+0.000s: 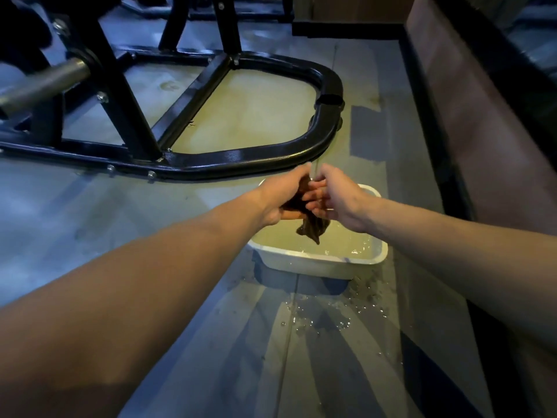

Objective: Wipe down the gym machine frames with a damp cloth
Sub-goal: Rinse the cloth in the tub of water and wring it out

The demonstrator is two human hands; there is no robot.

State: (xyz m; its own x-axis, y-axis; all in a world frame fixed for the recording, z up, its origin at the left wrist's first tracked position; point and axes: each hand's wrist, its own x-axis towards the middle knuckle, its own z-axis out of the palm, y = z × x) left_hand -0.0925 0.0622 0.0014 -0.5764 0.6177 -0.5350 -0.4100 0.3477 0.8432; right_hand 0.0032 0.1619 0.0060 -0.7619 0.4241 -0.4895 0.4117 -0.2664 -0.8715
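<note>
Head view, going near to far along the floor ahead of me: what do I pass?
Water droplets on the floor → white basin → dark cloth gripped by left hand and right hand → black machine frame.

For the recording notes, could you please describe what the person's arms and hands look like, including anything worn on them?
Both forearms are bare as far as the frame shows, with no sleeves in view. The left hand and right hand wear no gloves, and no watch, bracelet or ring is visible.
</note>
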